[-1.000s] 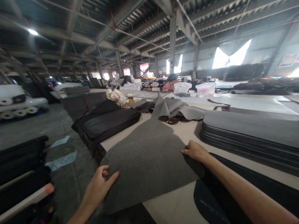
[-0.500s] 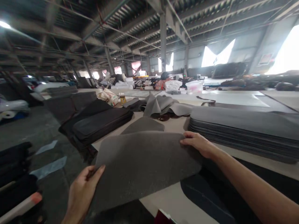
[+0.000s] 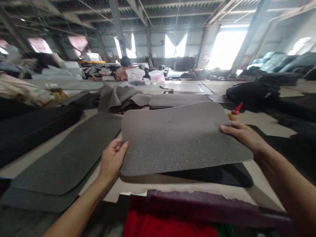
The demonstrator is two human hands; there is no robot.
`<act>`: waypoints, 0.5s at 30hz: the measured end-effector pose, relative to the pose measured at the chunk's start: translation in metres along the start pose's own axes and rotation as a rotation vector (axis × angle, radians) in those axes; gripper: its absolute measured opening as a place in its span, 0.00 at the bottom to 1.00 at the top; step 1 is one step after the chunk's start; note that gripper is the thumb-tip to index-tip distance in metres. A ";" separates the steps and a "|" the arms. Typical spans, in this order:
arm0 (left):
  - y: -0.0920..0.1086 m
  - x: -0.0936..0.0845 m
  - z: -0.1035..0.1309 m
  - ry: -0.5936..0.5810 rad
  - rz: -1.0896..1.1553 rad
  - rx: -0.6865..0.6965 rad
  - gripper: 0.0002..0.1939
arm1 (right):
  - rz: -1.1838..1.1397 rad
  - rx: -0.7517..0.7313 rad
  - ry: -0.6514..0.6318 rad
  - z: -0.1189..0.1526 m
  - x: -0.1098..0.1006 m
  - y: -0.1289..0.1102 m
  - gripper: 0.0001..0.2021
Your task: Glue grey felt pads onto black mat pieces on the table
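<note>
Your pale table (image 3: 268,121) runs wide in front of you, its near edge just below the work and partly covered by a maroon strip (image 3: 197,205). A dark stack (image 3: 32,131) takes up the far left side, and dark material (image 3: 259,90) is heaped toward the right. Between them, pale tabletop shows in a narrow band at the front and a broader patch beyond your right hand (image 3: 240,135). Left of your left hand (image 3: 113,156), grey pieces (image 3: 69,158) lie overlapping, their near ends reaching the table's front edge.

The speckled grey sheet (image 3: 177,141) is between your hands, raised and tilted, its near edge above the tabletop. You have it pinched at both sides: your left thumb presses the front face at the left edge, around mid-height, and your right thumb does the same near the upper right edge. The rounded lower right corner extends below your right-hand grip. Under the sheet, a black piece (image 3: 228,174) pokes out toward the right. Just behind your right hand stands a red-tipped bottle (image 3: 235,112), near the sheet's upper right edge.
</note>
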State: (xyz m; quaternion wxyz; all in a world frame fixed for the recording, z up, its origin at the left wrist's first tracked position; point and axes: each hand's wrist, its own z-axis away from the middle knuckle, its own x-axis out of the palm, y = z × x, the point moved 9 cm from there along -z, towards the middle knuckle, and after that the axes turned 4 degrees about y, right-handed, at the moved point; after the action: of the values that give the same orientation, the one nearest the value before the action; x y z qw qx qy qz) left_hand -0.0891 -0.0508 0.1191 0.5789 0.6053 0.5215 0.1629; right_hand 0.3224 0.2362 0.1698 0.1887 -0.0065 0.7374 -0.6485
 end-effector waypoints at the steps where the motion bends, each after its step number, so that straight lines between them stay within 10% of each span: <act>1: 0.002 0.020 -0.001 -0.064 0.015 0.003 0.23 | 0.009 0.023 0.041 0.004 -0.014 0.011 0.20; 6: 0.013 0.074 -0.001 -0.215 -0.042 0.055 0.23 | -0.016 0.140 0.152 0.021 -0.045 0.061 0.20; 15: 0.019 0.092 -0.010 -0.279 -0.325 0.203 0.23 | 0.058 0.106 0.184 0.025 -0.051 0.107 0.20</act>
State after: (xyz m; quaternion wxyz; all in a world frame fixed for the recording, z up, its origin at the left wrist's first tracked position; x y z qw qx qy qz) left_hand -0.0518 0.0336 0.1011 0.6000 0.5851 0.5410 -0.0708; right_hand 0.4023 0.2429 0.0786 0.1390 0.0842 0.7162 -0.6787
